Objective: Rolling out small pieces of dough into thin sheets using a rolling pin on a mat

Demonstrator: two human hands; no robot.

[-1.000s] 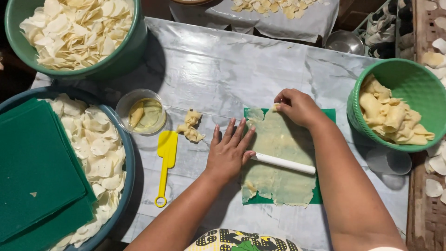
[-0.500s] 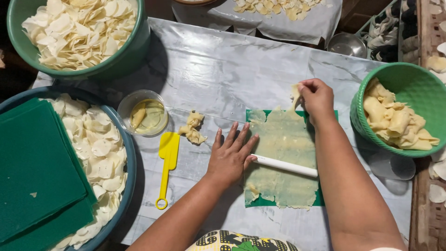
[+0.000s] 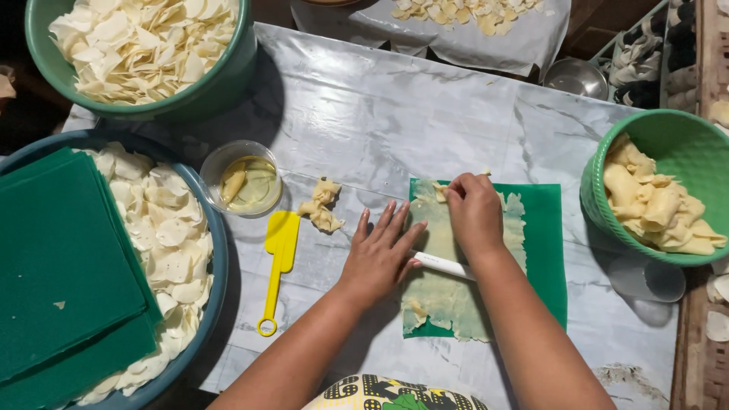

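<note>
Blue basin (image 3: 216,250), far left: holds pale chips and a stack of green sheets (image 3: 64,266). Clear cup (image 3: 241,182) with yellowish paste, yellow spatula (image 3: 277,262) and a dough scrap (image 3: 322,206) lie on the marble-patterned table (image 3: 395,114).

Left hand (image 3: 378,254): palm down, fingers spread flat, no grip on anything; fingertips at the left edge of the dough sheet (image 3: 448,296) and touching the white stick (image 3: 444,266).

Dough sheet: spread thin on a green mat (image 3: 547,250), centre right.

Right hand (image 3: 474,212): arm lying across the sheet, fingers curled in a narrow pinch on the dough's top-left edge (whether lifted, unclear).

Green bowl (image 3: 668,137), right: rolled dough pieces.
</note>
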